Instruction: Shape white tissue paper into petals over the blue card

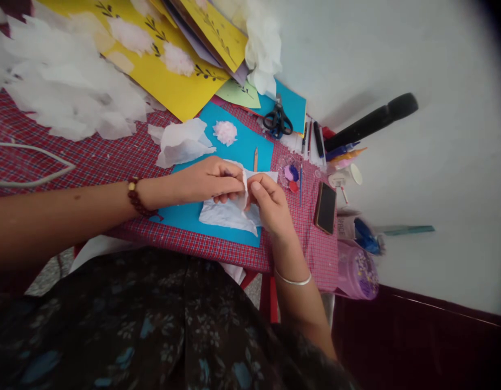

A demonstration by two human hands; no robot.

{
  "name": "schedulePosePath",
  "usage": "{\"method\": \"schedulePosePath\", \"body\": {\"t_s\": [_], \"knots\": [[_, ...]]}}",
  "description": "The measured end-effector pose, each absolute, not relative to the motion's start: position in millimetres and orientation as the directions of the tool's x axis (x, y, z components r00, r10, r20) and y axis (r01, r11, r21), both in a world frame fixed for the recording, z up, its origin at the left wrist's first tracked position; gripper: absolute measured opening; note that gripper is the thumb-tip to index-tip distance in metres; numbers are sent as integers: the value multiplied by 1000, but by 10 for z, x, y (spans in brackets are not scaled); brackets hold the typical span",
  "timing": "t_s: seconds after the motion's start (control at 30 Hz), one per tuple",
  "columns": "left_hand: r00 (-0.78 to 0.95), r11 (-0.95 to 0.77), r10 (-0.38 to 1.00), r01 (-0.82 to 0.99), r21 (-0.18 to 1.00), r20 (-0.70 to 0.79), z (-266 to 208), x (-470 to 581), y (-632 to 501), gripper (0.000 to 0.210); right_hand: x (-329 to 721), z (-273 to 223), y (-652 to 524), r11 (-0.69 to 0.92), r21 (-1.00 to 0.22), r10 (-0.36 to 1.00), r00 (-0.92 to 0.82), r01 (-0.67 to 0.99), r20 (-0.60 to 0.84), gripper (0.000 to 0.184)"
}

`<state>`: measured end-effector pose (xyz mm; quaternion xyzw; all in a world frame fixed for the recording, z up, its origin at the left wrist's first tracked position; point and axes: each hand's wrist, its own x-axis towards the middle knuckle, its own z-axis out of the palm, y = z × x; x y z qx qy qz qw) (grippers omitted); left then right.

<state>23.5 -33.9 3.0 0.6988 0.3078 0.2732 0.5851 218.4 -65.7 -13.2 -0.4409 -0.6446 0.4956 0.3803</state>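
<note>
I look down on a desk point(112, 157) under red checked cloth, with a blue card sheet point(234, 146) on it and a crumpled piece of thin white tissue paper point(228, 212) lying over the sheet's near edge. I judge the tissue nearly weightless, limp and quick to tear, so it wants a light grip at the folded upper edge, not a pull from the loose tail. My left hand point(207, 181) and right hand point(270, 203) meet there, the fingers of each pinching that raised edge together. A small pink tissue puff point(225, 132) sits farther back, black scissors point(278, 120) beyond it.
</note>
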Motion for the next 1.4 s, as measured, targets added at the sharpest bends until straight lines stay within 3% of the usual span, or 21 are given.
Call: {"method": "schedulePosePath", "body": {"t_s": [0.1, 0.2, 0.3, 0.4, 0.47, 0.6, 0.73, 1.0, 1.2, 1.4], "knots": [[638, -142, 767, 72, 987, 64, 23, 246, -334, 19, 2194, -165, -649, 84, -990, 931, -364, 117, 36, 36], [572, -203, 809, 59, 977, 133, -46, 274, -340, 13, 2203, -166, -650, 96, -984, 931, -363, 151, 35, 42], [521, -348, 818, 109, 931, 244, -143, 294, -355, 41, 2196, -134, -667, 155, -956, 918, -394, 247, 47, 40], [527, -411, 812, 212, 886, 251, -189, 291, -362, 61, 2172, -113, -689, 219, -926, 902, -425, 308, 72, 33], [535, -402, 818, 266, 876, 213, -178, 283, -359, 57, 2158, -117, -697, 267, -897, 898, -430, 352, 98, 29], [495, -370, 854, 361, 856, 160, -99, 277, -348, 16, 2151, -139, -690, 357, -819, 887, -439, 450, 146, 22], [353, -327, 917, 392, 860, 188, 3, 247, -321, 36, 2165, -130, -678, 389, -749, 886, -440, 537, 145, 27], [212, -170, 971, 300, 939, 109, 73, 187, -285, 35, 2170, -84, -701, 337, -807, 900, -417, 485, 125, 35], [113, 5, 994, 3, 1000, -5, 27, 185, -166, 28, 2143, -136, -680, 396, -730, 887, -437, 558, 148, 39], [123, 73, 991, -203, 976, -49, 96, 51, -46, 24, 2155, -103, -693, 366, -771, 917, -344, 521, 202, 33]]}}
